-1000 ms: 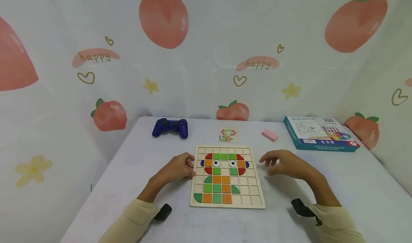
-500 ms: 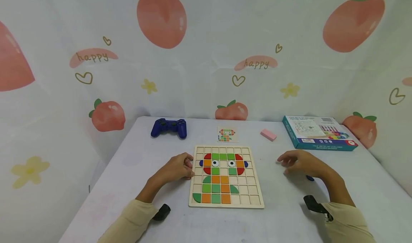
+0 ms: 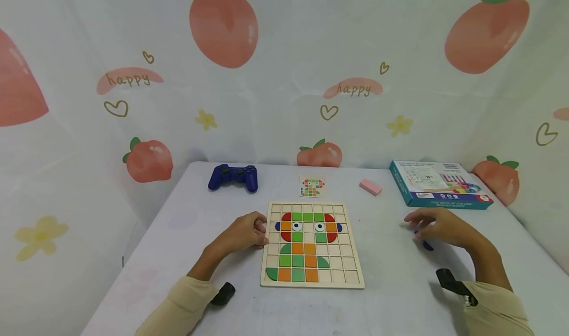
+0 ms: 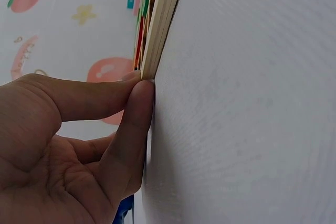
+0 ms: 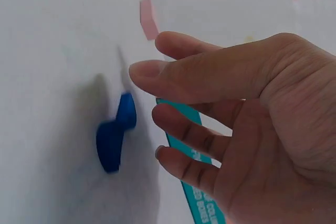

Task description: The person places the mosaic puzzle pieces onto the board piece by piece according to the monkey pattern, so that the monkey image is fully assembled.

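Observation:
A square wooden grid board [image 3: 338, 262] lies in the middle of the table, with coloured tiles forming a figure with two eyes. At its left edge my left hand [image 3: 244, 231] holds on, thumb and finger meeting on the board's side in the left wrist view. To the right, my right hand [image 3: 440, 227] hovers with loosely bent fingers, holding nothing. Two small blue pieces [image 5: 109, 148] lie on the table close by its fingertips; in the head view the hand partly covers one blue piece [image 3: 427, 246].
Behind the board lies a small picture card [image 3: 314, 186] with a similar figure. A pink block [image 3: 370, 187] and a teal-edged game box [image 3: 440, 185] are at the back right. A blue game controller [image 3: 233, 177] sits at the back left.
My right hand has moved right, away from the board, to over the blue pieces, which have come into sight. The left hand stays at the board's edge.

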Demonstrator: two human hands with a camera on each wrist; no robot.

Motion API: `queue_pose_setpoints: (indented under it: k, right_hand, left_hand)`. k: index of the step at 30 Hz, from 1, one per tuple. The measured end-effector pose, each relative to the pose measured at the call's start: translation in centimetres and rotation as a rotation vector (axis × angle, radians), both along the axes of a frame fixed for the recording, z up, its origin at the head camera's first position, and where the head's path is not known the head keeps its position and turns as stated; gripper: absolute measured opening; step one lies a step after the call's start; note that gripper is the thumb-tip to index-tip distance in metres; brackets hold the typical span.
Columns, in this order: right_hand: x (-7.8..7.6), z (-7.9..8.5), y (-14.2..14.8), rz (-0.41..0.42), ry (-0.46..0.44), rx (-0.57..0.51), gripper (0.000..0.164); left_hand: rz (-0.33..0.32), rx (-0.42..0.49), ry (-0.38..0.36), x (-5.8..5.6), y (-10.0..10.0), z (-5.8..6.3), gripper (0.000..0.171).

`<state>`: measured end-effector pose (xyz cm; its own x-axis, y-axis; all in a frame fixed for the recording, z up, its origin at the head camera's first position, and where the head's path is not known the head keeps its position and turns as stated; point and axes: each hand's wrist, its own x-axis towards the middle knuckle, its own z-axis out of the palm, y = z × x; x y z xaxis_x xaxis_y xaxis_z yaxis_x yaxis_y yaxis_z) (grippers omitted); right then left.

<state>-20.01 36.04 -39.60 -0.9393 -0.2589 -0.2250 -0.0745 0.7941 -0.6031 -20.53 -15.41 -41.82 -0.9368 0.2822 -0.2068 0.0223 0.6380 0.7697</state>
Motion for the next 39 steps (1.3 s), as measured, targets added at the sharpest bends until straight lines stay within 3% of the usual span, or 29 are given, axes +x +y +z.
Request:
queue_pose_setpoints:
  k: [25,39]
  right_hand:
    - [-0.2,-0.8,0.8,-0.098,-0.079,0.016,0.038]
    - [-0.3,-1.0,0.1,-0.131,-0.063,0.036,0.042]
  left_hand:
    - [-0.001,-0.009,-0.005,0.0,0.0,0.1,0.053]
    - [-0.009,0.010,0.007,0.0,-0.1,0.0,0.053]
